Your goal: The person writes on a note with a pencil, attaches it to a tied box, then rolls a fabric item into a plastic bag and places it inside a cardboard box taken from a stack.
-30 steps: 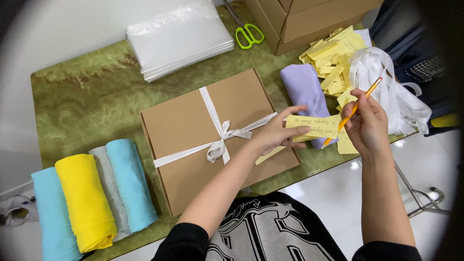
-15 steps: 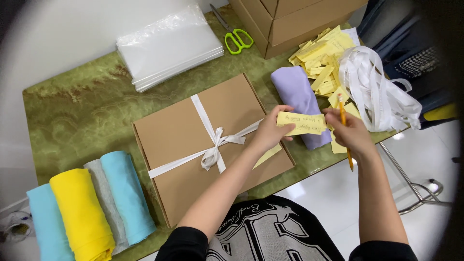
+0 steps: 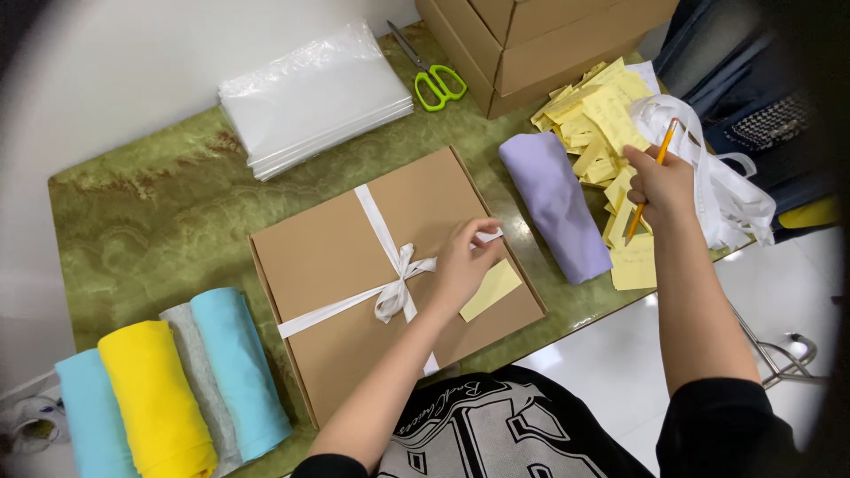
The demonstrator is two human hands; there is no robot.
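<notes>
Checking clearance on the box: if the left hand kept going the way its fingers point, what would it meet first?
The left hand points up-right along the ribbon. Past the cardboard box edge, it would probably meet the rolled lilac cloth first; depth is unclear.

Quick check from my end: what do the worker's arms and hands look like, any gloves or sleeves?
No gloves: both the left hand and right hand are bare, forearms uncovered. Black sleeves sit pushed up near the elbows, part of a black top with white lettering.
</notes>
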